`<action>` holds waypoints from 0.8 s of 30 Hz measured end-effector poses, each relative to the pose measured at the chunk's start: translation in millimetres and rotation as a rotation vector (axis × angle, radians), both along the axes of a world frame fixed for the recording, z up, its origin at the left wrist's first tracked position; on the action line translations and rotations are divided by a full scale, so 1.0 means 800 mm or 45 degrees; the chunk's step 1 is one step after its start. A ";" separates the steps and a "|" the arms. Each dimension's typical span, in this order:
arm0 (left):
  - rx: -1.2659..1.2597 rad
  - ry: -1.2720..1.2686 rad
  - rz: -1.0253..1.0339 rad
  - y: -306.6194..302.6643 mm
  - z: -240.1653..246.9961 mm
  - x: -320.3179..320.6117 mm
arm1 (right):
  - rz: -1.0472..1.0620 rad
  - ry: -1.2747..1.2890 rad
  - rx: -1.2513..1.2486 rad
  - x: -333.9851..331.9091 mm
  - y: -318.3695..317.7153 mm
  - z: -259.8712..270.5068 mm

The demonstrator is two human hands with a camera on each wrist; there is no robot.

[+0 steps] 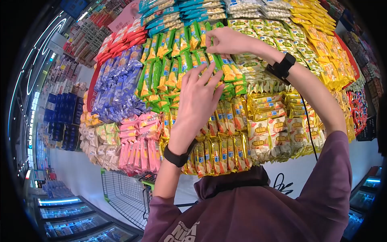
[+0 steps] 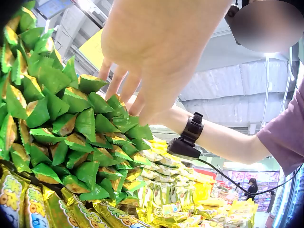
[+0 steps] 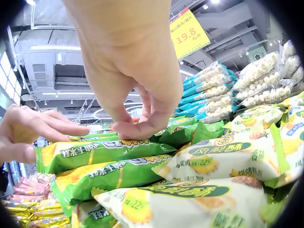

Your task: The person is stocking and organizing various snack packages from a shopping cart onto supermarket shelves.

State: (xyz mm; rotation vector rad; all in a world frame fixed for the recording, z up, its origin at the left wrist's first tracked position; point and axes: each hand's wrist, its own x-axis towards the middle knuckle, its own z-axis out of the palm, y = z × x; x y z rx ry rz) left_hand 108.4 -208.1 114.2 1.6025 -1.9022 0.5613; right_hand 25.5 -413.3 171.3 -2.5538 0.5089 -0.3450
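Left hand spread over glossy, oblong green packets; right hand pinching 1.

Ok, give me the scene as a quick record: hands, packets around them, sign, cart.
Left hand: fingers extended over the green corn-flavor packets
Right hand: curled, fingertips at the same packets; pinch unclear
Right of these, head view: white pineapple-cake packets
Below these, head view: gold-wrapped packets
Price sign: yellow, reads 19.8
Shopping cart: lower left, head view
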 end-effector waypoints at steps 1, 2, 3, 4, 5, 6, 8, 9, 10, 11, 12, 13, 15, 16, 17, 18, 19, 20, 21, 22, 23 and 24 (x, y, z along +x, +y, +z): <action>0.007 -0.002 -0.007 0.000 -0.001 0.000 | 0.013 -0.003 0.047 -0.001 0.000 0.001; 0.013 -0.004 -0.015 0.000 -0.001 0.001 | 0.025 -0.006 0.092 -0.002 0.000 0.001; 0.014 -0.001 -0.024 -0.001 -0.001 0.000 | 0.025 -0.008 0.069 -0.003 -0.001 0.002; 0.016 0.004 -0.031 -0.002 -0.002 0.000 | 0.026 -0.008 0.046 -0.002 -0.001 0.001; 0.018 0.010 -0.039 -0.002 -0.003 0.000 | 0.026 -0.007 0.025 -0.001 0.000 0.001; 0.018 0.025 -0.049 -0.004 -0.004 0.000 | 0.007 0.006 -0.028 -0.001 0.005 0.003; 0.018 0.056 -0.068 -0.007 -0.005 0.000 | -0.029 0.031 -0.135 0.000 0.014 0.008; 0.026 0.094 -0.041 -0.006 -0.005 -0.002 | -0.014 0.016 -0.172 0.002 0.013 0.006; 0.033 0.132 -0.015 -0.005 -0.004 -0.006 | -0.001 0.001 -0.209 0.005 0.009 0.000; 0.040 0.170 0.010 -0.004 -0.002 -0.009 | 0.012 -0.013 -0.247 0.008 0.006 -0.003; 0.025 0.182 0.004 -0.003 -0.001 -0.010 | 0.005 -0.003 -0.230 0.010 0.004 -0.004; 0.011 0.195 -0.001 -0.002 0.000 -0.011 | -0.002 0.008 -0.213 0.012 0.001 -0.004; -0.049 0.151 0.005 -0.001 -0.001 -0.011 | -0.028 0.024 -0.146 0.012 0.001 -0.003; -0.095 0.094 0.016 -0.002 -0.003 -0.009 | -0.045 0.029 -0.095 0.012 0.003 0.000; -0.140 0.038 0.029 -0.002 -0.005 -0.007 | -0.062 0.036 -0.044 0.011 0.006 0.003; -0.153 0.038 0.022 -0.003 -0.006 -0.006 | -0.076 0.044 -0.021 0.010 0.008 0.006; -0.167 0.037 0.015 -0.005 -0.006 -0.006 | -0.092 0.051 0.001 0.009 0.010 0.009; -0.180 0.038 0.007 -0.007 -0.007 -0.005 | -0.107 0.060 0.024 0.008 0.012 0.010; -0.201 0.018 0.018 -0.010 -0.007 -0.006 | -0.109 0.051 0.044 0.008 0.011 0.009; -0.221 -0.002 0.029 -0.013 -0.007 -0.007 | -0.112 0.043 0.065 0.007 0.009 0.008; -0.239 -0.021 0.038 -0.016 -0.007 -0.007 | -0.117 0.035 0.088 0.007 0.006 0.006; -0.221 -0.024 0.044 -0.016 -0.006 -0.008 | -0.103 0.021 0.080 0.008 0.002 0.004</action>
